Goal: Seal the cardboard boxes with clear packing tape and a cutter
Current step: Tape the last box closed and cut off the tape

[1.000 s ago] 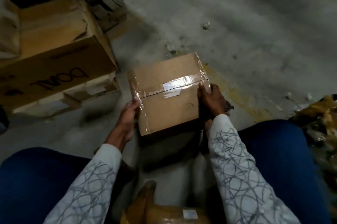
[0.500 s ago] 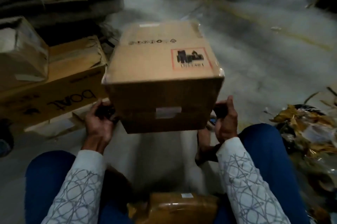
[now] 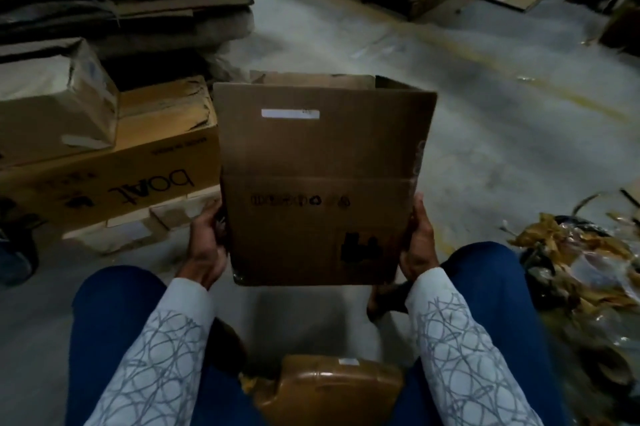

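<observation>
Between the knees, both hands are clamping the box (image 3: 322, 183) by its lower half. Left hand (image 3: 207, 245) is gripping the left edge, fingers curling round the corner. Right hand (image 3: 417, 245) is holding the right edge, thumb lying up along it, other fingers hidden behind the wall. Neither hand is holding anything else. Box appears to be hanging clear of the floor (image 3: 485, 120), printed wall facing the camera, long axis running from the grip up and away. Its bottom edge is sitting level with the wrists; the open mouth is pointing to the far end, well apart from both hands. Near flap (image 3: 322, 134) is standing straight above a crease, in line with the wall, a white strip (image 3: 290, 113) near its top edge. Judgement: the seam needing tape is lying at the end opposite the grip, so the box is wanting setting down mouth-up and flaps folding in first. Both hands are sitting level, neither nearer the flaps. Tape and cutter not visible. Brown packet (image 3: 332, 387) is lying nearer the lap; printed carton (image 3: 114, 179) lying left, scrap heap (image 3: 571, 259) lying right.
</observation>
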Motion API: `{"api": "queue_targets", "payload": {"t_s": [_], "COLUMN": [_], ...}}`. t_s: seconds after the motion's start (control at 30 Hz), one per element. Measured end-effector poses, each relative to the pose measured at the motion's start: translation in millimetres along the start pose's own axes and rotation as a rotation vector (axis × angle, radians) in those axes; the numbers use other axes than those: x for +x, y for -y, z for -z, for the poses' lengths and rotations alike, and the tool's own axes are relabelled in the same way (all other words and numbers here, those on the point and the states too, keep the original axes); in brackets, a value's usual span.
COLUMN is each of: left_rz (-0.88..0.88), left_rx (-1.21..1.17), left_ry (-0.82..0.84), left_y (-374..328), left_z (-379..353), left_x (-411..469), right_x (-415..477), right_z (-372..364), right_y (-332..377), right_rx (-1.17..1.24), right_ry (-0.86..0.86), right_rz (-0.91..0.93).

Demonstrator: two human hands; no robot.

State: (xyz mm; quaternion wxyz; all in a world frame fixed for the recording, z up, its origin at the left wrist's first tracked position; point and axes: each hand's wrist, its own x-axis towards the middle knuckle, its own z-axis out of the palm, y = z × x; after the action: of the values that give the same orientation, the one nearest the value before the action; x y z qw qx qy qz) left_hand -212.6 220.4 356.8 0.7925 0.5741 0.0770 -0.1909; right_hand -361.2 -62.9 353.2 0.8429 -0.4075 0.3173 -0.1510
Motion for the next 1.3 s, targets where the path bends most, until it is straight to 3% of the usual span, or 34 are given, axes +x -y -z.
{"api": "queue_targets", "payload": {"t_s": [0.13, 0.3, 0.4, 0.53, 0.67, 0.8, 0.87, 0.93, 0.97, 1.1, 1.17, 1.3], "left_rz": [0.053, 0.251, 0.272, 0.248, 0.288, 0.366, 0.276, 0.138, 0.036, -0.314, -0.226, 0.060], "left_rx": [0.020, 0.129, 0.171, 0.126, 0.125, 0.288, 0.603, 0.991, 1.125, 1.282, 1.261, 1.301], "left_ry": [-0.007, -0.011, -0.043, -0.068, -0.080, -0.142, -0.193, -0.093, -0.018, 0.270, 0.423, 0.468], "left_y": [5, 54, 73, 83, 85, 94, 101, 100, 100, 101, 105, 110], "left_z": [5, -6, -4, 7, 21, 23, 35, 40, 38, 8, -4, 6], "left_x": [18, 18, 20, 34, 49, 47, 51, 52, 52, 36, 23, 20], "right_x": [23, 74, 59, 66, 126, 107, 94, 68, 56, 31, 27, 13], "right_z": [6, 59, 42, 40, 94, 72, 58, 28, 13, -22, -29, -26], "right_y": [-5, -82, -75, -82, -140, -136, -130, -114, -107, -115, -125, -127], "right_rx": [0.011, 0.028, -0.073, -0.191, -0.240, -0.334, -0.566, -0.918, -0.982, -1.266, -1.307, -1.433], "right_ry": [-0.069, -0.168, -0.214, -0.246, -0.276, -0.234, -0.170, -0.095, -0.056, 0.009, 0.133, 0.413], "right_rz": [0.004, -0.231, -0.323, -0.295, -0.250, -0.281, -0.223, -0.075, 0.007, 0.530, 0.589, 0.361]}}
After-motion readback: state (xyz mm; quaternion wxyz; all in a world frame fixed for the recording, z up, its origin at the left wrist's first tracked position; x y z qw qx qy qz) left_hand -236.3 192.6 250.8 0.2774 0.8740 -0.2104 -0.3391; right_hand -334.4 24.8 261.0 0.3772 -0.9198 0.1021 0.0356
